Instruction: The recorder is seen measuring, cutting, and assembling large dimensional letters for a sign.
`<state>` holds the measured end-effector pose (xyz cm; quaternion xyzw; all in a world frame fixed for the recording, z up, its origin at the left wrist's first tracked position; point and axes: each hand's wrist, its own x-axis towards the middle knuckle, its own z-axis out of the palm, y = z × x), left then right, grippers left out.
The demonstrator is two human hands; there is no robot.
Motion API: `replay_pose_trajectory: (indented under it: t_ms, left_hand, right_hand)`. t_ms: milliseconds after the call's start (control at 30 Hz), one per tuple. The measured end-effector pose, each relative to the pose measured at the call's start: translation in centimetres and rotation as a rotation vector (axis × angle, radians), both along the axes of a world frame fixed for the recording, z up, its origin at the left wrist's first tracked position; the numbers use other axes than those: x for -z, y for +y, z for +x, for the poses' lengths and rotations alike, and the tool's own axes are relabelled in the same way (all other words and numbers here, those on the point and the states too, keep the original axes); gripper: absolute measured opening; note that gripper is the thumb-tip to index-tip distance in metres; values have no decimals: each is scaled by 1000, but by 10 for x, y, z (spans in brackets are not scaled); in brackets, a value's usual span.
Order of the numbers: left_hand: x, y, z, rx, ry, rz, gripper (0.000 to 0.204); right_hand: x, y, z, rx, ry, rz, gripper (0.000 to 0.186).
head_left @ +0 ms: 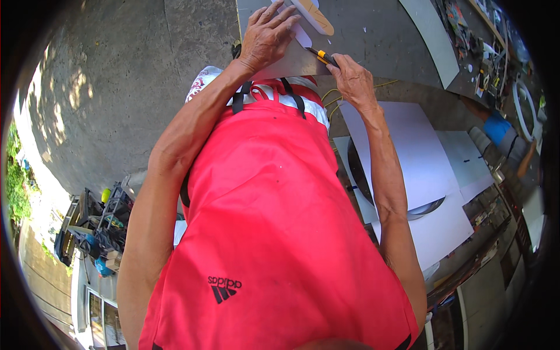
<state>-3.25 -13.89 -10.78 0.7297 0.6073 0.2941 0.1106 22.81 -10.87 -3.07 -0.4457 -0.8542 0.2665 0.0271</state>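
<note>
My left hand [268, 36] lies flat with its fingers spread, pressing on a narrow white strip [302, 38] near the edge of a grey work surface [373, 49]. In my right hand [354, 81] is a yellow and black utility knife [321, 55]. Its blade end points toward the rounded tip of the strip; whether they touch I cannot tell. Just beyond the strip is a white, round-ended piece with a tan top face [318, 18]. The top edge of the picture cuts off the far parts of both pieces.
Large white sheets [408, 151] are stacked to my right, with a dark curved piece [360, 175] among them. Tools and scraps [487, 64] crowd the far right, where another person [504, 134] is. A cluttered pile [102, 224] stands at the left.
</note>
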Motion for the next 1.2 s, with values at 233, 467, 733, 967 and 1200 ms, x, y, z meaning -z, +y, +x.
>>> replay_pose_trajectory:
  t_ms: [233, 467, 733, 967, 1200]
  left_hand:
    - [-21, -6, 26, -377, -35, -93, 62]
    - [-9, -11, 34, -401, 42, -65, 66]
    - [-2, -16, 40, -386, 98, -73, 70]
    - [6, -16, 40, -389, 79, -45, 69]
    - [9, -14, 38, -375, 86, -26, 69]
  right_hand:
    - [4, 56, 12, -334, 2, 37, 18]
    - [19, 90, 17, -632, 26, 67, 20]
    - [19, 105, 5, -796, -10, 119, 21]
    - [16, 112, -6, -915, -7, 148, 19]
    - [15, 120, -9, -958, -39, 185, 19]
